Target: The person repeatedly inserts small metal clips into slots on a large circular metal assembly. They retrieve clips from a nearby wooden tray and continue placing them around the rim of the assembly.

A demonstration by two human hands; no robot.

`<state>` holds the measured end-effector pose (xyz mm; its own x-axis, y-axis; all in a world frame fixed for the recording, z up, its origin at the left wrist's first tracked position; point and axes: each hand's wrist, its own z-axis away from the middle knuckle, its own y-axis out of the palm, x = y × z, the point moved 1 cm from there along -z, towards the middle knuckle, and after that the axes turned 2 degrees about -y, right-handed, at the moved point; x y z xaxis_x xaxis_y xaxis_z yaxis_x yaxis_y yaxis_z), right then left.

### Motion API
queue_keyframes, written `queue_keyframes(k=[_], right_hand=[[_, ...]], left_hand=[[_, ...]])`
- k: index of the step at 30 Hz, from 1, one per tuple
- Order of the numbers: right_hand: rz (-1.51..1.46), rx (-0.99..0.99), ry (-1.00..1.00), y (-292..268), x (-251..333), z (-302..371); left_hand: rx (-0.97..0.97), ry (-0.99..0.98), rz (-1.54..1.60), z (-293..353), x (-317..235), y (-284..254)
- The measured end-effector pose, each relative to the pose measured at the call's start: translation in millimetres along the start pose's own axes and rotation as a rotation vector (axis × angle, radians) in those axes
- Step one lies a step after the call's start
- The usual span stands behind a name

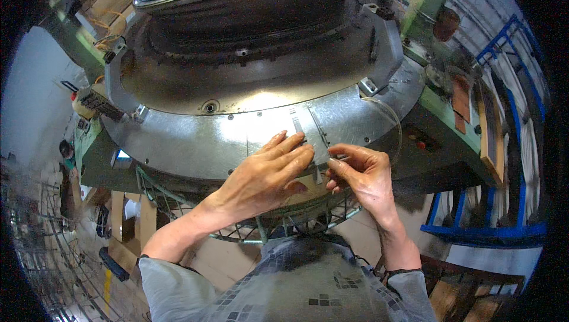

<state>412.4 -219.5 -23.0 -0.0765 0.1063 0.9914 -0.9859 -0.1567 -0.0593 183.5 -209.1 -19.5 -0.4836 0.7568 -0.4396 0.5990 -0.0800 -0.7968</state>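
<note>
A broad, shiny metal rim (195,141) curves across the machine in front of me. My left hand (267,165) lies palm down over it, fingers stretched out and close together. A narrow metal strip (296,119) comes out from beneath these fingers, and a pale lower piece shows below them. Just right of it, my right hand (360,174) has thumb and forefinger pinched at the near end of a thin dark rod (317,125), which slants across the rim. The pinched end itself is hidden by the fingers.
Behind the rim rises a large dark mould (249,22) with a bright-edged top. Metal clamps (368,86) sit on the rim, and a thin clear tube (398,129) loops at its right. Green machine posts (430,2) flank it. A blue rack (480,230) stands at right.
</note>
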Motion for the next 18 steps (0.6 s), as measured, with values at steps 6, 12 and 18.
queue_keyframes(k=[6, 12, 18], right_hand=[[0.180, 0.060, -0.391, 10, 34, -38], [0.285, 0.108, -0.424, 29, 35, -121], [0.398, 0.085, -0.556, 25, 38, -194]], left_hand=[[-0.503, -0.553, 1.142, -46, 49, -40], [-0.591, -0.656, 1.453, -86, 101, -48], [-0.532, -0.525, 1.177, -116, 134, -64]])
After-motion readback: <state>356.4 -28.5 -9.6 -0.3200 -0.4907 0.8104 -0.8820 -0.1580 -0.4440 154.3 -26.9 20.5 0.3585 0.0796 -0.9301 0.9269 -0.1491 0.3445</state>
